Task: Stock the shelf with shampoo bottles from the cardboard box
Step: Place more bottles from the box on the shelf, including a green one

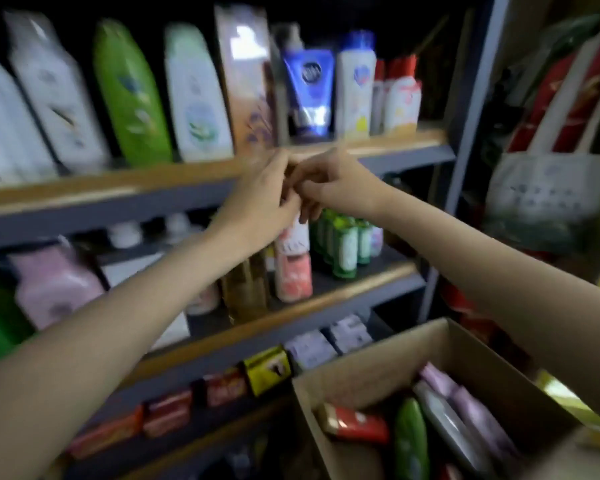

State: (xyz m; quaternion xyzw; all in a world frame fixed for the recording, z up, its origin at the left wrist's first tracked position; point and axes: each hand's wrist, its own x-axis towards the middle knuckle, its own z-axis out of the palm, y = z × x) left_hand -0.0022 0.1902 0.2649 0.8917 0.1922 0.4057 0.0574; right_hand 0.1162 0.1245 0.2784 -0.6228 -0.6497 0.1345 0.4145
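The shelf [201,199] carries upright shampoo bottles [129,95]; below right, the cardboard box [371,375] holds more lying bottles. In front of the upper shelf edge, the left hand [260,192] and right hand [329,185] meet, fingers curled together; blur hides whether they grip anything.

My hands: left hand [262,188] and right hand [329,183] meet, fingers curled, before the shelf [118,202] edge; what they hold is blurred.
Cardboard box [371,372]: lower right, open, bottles inside.
Green bottle [129,95]: upright, upper shelf.
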